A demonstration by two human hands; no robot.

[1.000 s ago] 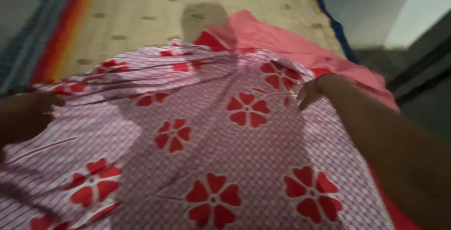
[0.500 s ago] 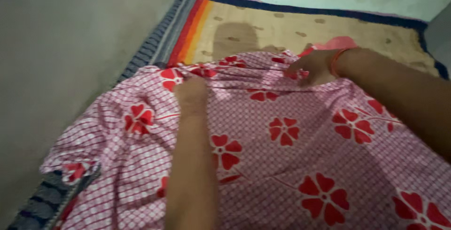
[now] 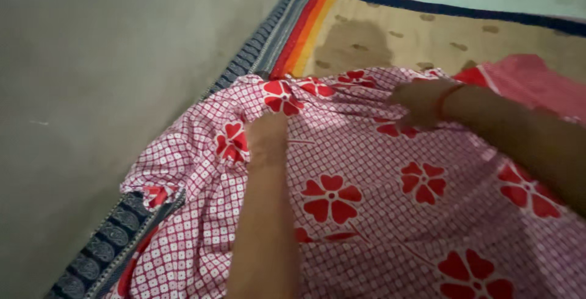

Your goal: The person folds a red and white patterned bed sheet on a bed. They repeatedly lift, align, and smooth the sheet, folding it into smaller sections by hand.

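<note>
Since a moment ago the view has swung left, bringing more of the grey floor into sight, and both hands now sit nearer the cloth's far edge. The left hand presses the pink flowered cloth under curled fingers, grip unclear. The right hand pinches cloth just beneath its fingertips, before the tan mat.

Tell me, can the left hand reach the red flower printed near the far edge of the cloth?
Probably yes. The left hand already rests on the cloth, and the red flower lies just beyond it with nothing between them.
</note>
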